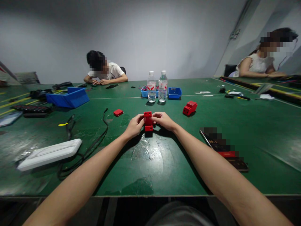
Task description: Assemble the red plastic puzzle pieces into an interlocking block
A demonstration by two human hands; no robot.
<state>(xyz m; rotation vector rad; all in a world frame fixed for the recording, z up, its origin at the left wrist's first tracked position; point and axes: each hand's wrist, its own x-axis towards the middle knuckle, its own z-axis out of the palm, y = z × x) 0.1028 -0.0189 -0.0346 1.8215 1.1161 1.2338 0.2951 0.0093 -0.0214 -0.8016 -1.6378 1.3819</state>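
Forearms converge mid-table: left hand point(134, 126) and right hand point(164, 120) both pinch one red plastic block point(148, 121), upright just above the green table point(164, 169). Advice: grip evenly from both sides, keeping it square. Beyond: loose red piece point(118, 112), red housing point(189, 108), two water bottles point(157, 86), blue bin point(68, 97).

The part point(148, 121) held between both hands was red. A red housing point(189, 108) and a small red piece point(118, 112) lay on the green table point(164, 163). The bins point(68, 97) were blue. The bottles point(157, 86) were clear, with labels apparently red and white. The tray point(49, 154) was white; the cable point(94, 144), black.
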